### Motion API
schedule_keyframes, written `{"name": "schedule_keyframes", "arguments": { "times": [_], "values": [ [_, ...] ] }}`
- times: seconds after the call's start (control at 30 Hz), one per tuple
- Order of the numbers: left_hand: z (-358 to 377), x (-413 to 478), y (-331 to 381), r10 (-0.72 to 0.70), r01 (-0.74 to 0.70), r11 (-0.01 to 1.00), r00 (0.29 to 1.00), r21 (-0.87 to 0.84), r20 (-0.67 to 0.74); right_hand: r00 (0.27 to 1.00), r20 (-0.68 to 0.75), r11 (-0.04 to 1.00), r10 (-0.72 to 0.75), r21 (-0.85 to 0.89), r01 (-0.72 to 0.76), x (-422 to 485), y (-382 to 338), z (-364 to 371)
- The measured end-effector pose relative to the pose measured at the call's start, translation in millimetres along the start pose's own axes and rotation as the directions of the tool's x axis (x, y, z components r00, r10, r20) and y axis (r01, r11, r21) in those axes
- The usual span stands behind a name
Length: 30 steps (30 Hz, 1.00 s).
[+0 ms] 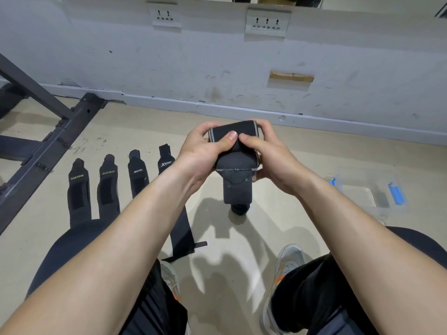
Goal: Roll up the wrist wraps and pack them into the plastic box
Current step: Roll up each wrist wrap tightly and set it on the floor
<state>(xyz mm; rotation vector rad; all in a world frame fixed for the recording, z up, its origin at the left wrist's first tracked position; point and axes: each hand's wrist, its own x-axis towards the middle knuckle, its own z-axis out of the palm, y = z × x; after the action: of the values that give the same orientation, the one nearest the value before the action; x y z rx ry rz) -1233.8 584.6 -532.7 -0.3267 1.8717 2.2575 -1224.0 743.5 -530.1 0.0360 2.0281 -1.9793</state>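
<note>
A black wrist wrap (235,154) with grey edging is held up in front of me, partly rolled, and its loose tail hangs down toward the floor. My left hand (205,151) grips its left side with the thumb pressed on the front. My right hand (268,155) grips its right side, thumb on the fabric beside the left thumb. Several black wrist wraps (107,187) lie flat side by side on the floor at the left. The clear plastic box (362,194) with blue latches sits on the floor at the right, and I see nothing inside it.
A dark metal gym frame (46,131) crosses the floor at the left. A scuffed white wall (242,64) with sockets runs along the back. My knees and grey shoes (287,262) fill the bottom of the view.
</note>
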Motion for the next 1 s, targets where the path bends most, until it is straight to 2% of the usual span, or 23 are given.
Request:
{"name": "schedule_keyframes", "arguments": {
  "times": [0.1, 0.2, 0.27, 0.37, 0.47, 0.57, 0.7, 0.83, 0.9, 1.0],
  "values": [
    [0, 3, 2, 0.037, -0.043, 0.996, 0.996, -0.075, -0.079, 0.988, 0.043, 0.986, 0.147, 0.071, -0.15, -1, 2, 4],
    [-5, 8, 4, 0.051, -0.073, 0.988, 0.986, -0.136, -0.159, 0.988, 0.112, 0.994, 0.11, 0.013, -0.112, -1, 9, 6],
    [-10, 11, 4, 0.071, -0.094, 0.989, 0.977, -0.111, -0.201, 0.992, 0.075, 0.995, 0.104, -0.009, -0.104, 0, 11, 5],
    [-12, 11, 1, 0.247, -0.224, 0.967, 0.943, 0.124, -0.223, 0.993, 0.048, 0.992, 0.11, 0.056, -0.112, 2, 10, 5],
    [-12, 11, 2, 0.428, -0.349, 0.86, 0.891, 0.373, -0.153, 0.995, 0.063, 0.99, 0.075, 0.116, -0.082, 2, 5, 4],
    [-12, 12, 4, 0.5, -0.414, 0.798, 0.86, 0.437, -0.098, 0.996, 0.081, 0.988, 0.027, 0.149, -0.039, 3, 1, 0],
    [-10, 13, 1, 0.53, -0.433, 0.768, 0.843, 0.472, -0.09, 0.989, 0.115, 0.988, 0.097, 0.106, -0.109, 2, 1, -1],
    [-10, 12, -6, 0.463, -0.361, 0.842, 0.865, 0.401, -0.194, 0.977, 0.112, 0.979, 0.18, -0.12, -0.167, 0, 3, -2],
    [-10, 11, -7, 0.458, -0.356, 0.845, 0.867, 0.399, -0.196, 0.98, 0.112, 0.985, 0.164, -0.079, -0.156, -1, 1, 1],
    [-8, 8, -4, 0.491, -0.419, 0.782, 0.87, 0.461, -0.042, 0.989, 0.104, 0.983, 0.105, 0.139, -0.119, -4, -4, 2]
  ]
}}
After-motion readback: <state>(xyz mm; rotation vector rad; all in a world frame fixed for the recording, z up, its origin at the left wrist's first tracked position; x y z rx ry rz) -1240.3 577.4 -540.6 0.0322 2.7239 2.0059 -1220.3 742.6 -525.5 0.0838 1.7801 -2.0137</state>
